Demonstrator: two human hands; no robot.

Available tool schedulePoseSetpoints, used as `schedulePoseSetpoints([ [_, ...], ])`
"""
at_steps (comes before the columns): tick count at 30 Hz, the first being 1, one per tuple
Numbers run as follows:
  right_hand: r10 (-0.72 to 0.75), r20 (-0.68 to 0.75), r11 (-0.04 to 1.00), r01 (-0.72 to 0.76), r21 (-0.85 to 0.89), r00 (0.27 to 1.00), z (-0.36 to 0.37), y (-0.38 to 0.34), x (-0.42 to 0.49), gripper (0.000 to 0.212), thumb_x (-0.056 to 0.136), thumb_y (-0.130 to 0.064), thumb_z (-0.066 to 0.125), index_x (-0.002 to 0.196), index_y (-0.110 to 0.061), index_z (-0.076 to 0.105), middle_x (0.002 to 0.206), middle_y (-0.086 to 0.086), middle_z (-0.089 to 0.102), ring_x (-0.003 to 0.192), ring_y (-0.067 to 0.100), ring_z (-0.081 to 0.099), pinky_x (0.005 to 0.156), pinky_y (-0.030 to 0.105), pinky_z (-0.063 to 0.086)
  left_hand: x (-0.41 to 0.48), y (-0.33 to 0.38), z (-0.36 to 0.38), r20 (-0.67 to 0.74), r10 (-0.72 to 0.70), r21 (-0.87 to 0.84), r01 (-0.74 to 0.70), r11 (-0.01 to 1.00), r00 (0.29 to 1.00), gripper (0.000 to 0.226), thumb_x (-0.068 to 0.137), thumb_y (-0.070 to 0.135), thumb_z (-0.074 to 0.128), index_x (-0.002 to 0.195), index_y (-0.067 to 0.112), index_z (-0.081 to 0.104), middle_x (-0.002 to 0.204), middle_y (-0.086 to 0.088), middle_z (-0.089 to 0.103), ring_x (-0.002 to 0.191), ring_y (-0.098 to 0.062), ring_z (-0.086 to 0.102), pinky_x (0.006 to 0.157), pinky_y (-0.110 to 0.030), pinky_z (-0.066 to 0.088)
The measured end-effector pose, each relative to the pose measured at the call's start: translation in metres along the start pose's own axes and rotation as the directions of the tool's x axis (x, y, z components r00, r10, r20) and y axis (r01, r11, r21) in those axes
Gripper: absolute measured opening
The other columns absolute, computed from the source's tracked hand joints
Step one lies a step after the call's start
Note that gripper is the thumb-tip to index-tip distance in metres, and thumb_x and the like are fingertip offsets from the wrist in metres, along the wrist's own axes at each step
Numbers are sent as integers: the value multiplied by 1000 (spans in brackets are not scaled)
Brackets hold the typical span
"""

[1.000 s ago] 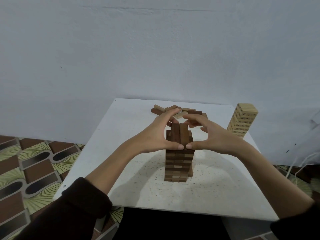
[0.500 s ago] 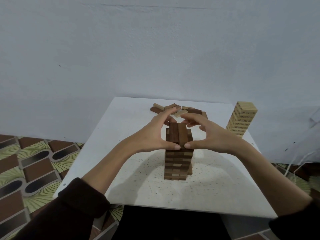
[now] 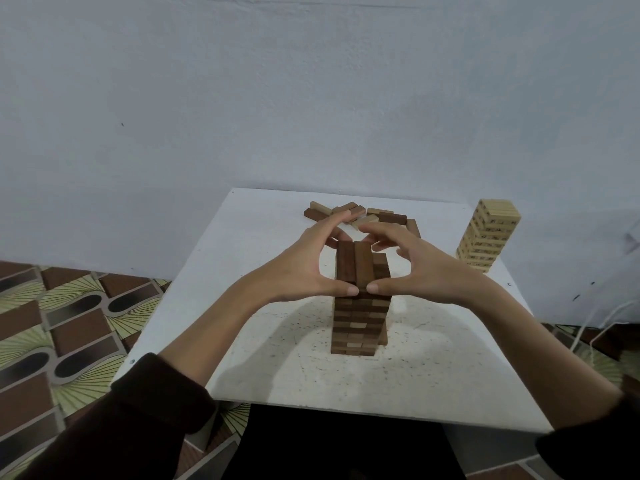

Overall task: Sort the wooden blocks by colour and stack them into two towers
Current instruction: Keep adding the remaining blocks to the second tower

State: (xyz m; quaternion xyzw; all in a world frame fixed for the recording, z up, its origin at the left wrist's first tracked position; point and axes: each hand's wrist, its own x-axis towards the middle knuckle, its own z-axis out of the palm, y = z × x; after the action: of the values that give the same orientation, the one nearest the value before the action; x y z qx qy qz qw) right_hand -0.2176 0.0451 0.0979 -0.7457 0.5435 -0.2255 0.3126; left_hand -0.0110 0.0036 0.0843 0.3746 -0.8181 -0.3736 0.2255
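A dark brown block tower point(image 3: 360, 323) stands in the middle of the white table point(image 3: 263, 244). Two dark blocks point(image 3: 355, 263) lie side by side on its top, pointing away from me. My left hand point(image 3: 294, 268) and my right hand point(image 3: 426, 268) pinch these blocks from both sides, thumbs on the near ends and fingers curved over the far ends. A light-coloured block tower point(image 3: 488, 235) stands at the table's back right corner. Loose dark and light blocks point(image 3: 381, 216) lie in a heap at the back, partly hidden by my fingers.
A pale wall rises right behind the table. Patterned floor tiles point(image 3: 69, 323) show on the left. White cables point(image 3: 595, 323) hang off to the right of the table. The near table edge runs just in front of my sleeves.
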Motion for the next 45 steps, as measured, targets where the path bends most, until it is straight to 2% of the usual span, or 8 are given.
schedulePoseSetpoints([
  [10,-4,-7,999,4,53,1000,-1,-3,-3,84,69,-48,69,142,-36,28,133,-17,41,122,-3,39,92,11,27,-2,1,3,-5,-8,-1,8,1000,1000,101,71,28,82,147,34,15,132,11,40,125,-1,38,102,-21,27],
  [14,10,-70,990,0,143,997,-9,2,-3,59,76,-50,61,130,-45,36,126,-22,47,119,-7,43,94,13,32,-1,3,4,7,-7,-14,8,1000,1000,96,72,26,81,137,50,15,129,13,43,125,-2,37,104,-21,25],
  [18,107,-257,982,-61,180,961,-10,35,5,41,92,-26,57,132,-26,44,118,-14,55,109,-3,52,82,13,41,-1,3,6,12,-12,-24,12,1000,1000,96,74,22,80,139,46,14,125,16,44,122,-1,38,102,-18,23],
  [23,201,-97,979,-203,-9,975,18,86,3,63,83,-9,67,138,-20,37,119,-9,50,113,10,50,88,14,41,-1,3,6,14,-14,-21,14,1000,1000,98,74,22,80,147,35,14,125,16,42,122,-2,38,100,-14,23],
  [25,223,11,972,-222,-76,975,34,102,1,77,77,-12,74,141,-21,33,129,-7,45,116,9,44,87,9,34,0,2,7,15,-7,-19,8,1000,1000,97,74,22,80,143,38,14,127,14,42,122,-1,37,96,-7,23],
  [28,255,117,961,-238,-143,960,54,119,-1,94,69,-23,82,145,-22,26,141,-7,35,124,9,32,101,22,28,0,1,8,24,-9,-22,10,1000,1000,97,74,23,80,140,42,12,130,14,41,122,-1,36,95,-4,22],
  [32,219,112,966,-200,-162,969,65,124,-1,97,65,-30,84,143,-24,26,140,-6,32,125,12,25,108,33,25,0,1,9,26,-16,-16,16,1000,1000,99,74,25,80,146,35,13,128,16,40,122,-1,36,95,-6,22],
  [45,182,-48,983,-183,-6,982,49,109,1,86,70,-21,81,141,-20,34,125,-3,45,118,13,43,94,18,35,0,1,9,16,-8,-25,9,1000,1000,92,76,24,78,137,45,13,124,20,42,120,2,37,93,-1,23],
])
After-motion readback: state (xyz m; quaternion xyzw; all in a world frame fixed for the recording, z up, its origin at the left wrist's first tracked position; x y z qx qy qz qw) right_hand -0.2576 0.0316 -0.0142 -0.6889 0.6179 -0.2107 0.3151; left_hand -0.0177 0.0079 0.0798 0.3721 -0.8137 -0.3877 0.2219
